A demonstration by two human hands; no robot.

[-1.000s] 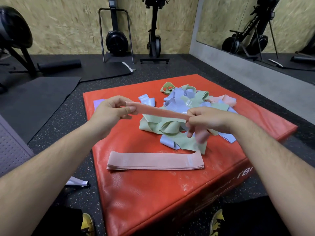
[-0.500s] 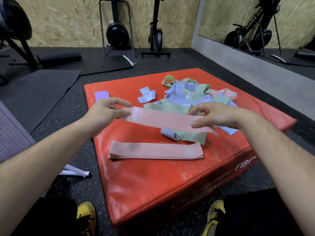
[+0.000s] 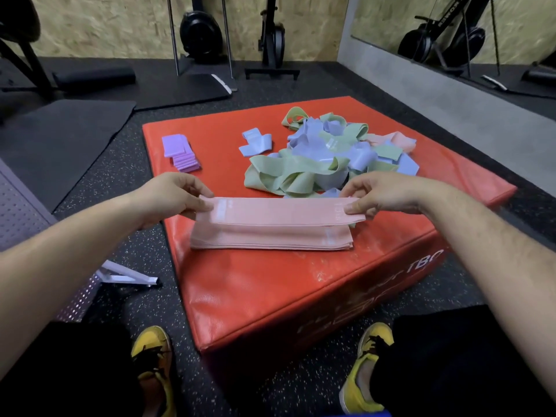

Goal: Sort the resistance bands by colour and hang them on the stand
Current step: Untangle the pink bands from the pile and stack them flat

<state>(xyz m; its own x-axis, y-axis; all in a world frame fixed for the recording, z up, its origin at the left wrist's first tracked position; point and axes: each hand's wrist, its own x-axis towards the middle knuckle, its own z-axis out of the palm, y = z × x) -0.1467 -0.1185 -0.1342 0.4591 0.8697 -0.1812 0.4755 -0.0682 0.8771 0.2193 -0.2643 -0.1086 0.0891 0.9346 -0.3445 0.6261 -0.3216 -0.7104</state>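
Head view: at the far left a perforated purple panel (image 3: 18, 206) rises from the speckled floor, with a white foot (image 3: 129, 276) beside it. On the red padded box (image 3: 270, 290), near its far left corner, lies a stack of folded purple bands (image 3: 180, 153). The left hand (image 3: 171, 197) pinches the left end of a pink band (image 3: 279, 210) between thumb and fingers. The band runs flat and level across to the right hand (image 3: 382, 194), which pinches its right end the same way. It overlaps the far edge of a pink stack (image 3: 270, 240) lying flat near the box's front edge; whether the two touch cannot be told. Farther back a loose blue band (image 3: 255, 142) lies alone, and right of it sits a tangled pile (image 3: 325, 158) of green, blue and pink bands.
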